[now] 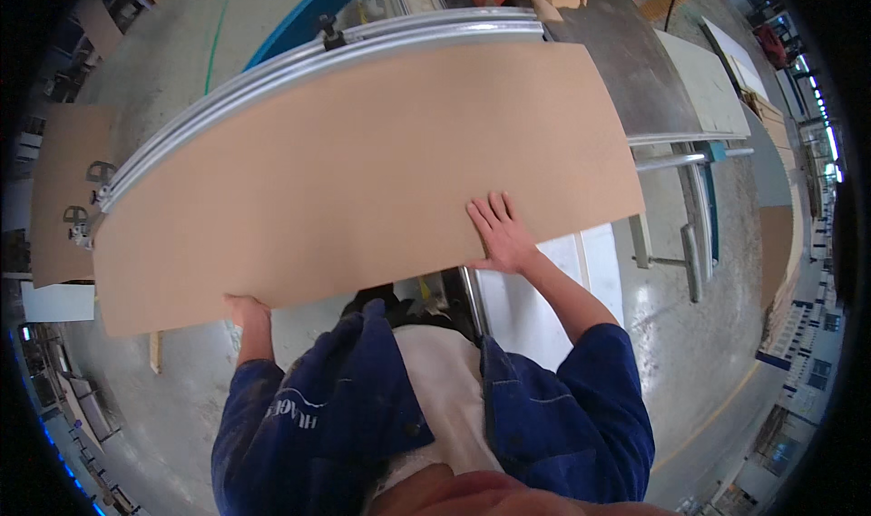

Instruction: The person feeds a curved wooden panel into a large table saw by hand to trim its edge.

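Note:
A large brown fibreboard panel [363, 171] lies flat in front of me, its far edge along a silver metal rail [435, 32]. My left hand [248, 311] grips the panel's near edge toward its left end; the thumb rests on top and the other fingers are hidden beneath. Farther right, my right hand [501, 237] lies flat on the panel's upper face near the same edge, with fingers stretched out and holding nothing. The panel's near edge reaches out over the floor in front of my body.
A dark metal machine table [626, 53] adjoins the panel at the far right. Black clamp-like fittings [331, 34] sit on the rail. White boards [562, 285] stand below my right arm. Another brown board [68, 189] is at the left. Metal tubing [697, 208] stands to the right.

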Demonstrator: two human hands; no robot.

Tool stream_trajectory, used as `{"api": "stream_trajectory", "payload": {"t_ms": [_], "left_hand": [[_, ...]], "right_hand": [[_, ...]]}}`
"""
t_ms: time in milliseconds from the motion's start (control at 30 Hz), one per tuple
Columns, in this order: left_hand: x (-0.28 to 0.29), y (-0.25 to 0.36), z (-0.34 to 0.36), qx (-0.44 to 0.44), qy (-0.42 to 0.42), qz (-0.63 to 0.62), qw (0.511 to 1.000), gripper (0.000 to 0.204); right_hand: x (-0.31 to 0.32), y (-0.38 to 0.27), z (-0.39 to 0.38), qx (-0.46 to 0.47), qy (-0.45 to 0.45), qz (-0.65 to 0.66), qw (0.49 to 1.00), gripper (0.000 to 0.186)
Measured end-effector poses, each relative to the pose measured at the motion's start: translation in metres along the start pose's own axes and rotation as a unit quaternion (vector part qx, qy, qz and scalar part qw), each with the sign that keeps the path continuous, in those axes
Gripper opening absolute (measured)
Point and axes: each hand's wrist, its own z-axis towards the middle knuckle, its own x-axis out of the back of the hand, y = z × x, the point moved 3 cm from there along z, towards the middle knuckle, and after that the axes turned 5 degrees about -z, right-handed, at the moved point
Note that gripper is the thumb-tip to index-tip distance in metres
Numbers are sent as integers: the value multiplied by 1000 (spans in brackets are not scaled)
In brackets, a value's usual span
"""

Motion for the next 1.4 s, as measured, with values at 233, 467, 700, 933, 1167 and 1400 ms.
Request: {"api": "stream_trajectory", "payload": {"t_ms": [233,467,700,933,1167,1400], "left_hand": [[-23,86,-10,106,-114,-756,635,71],[5,86,-33,17,-83,-671,737,63],[-3,80,-19,31,-93,-723,684,62],[-1,85,-8,4,-127,-764,633,63],[-64,75,-39,-99,-73,-581,805,54],[-146,177,-272,-387,-480,-190,764,44]], "right_hand": [[31,-5,10,20,-14,-95,995,124],[24,-9,19,67,8,-86,994,116],[26,-5,7,73,83,-5,994,109],[20,4,21,67,74,-10,995,109],[22,6,37,64,104,7,993,109],[12,22,50,55,106,-2,993,109]]}}
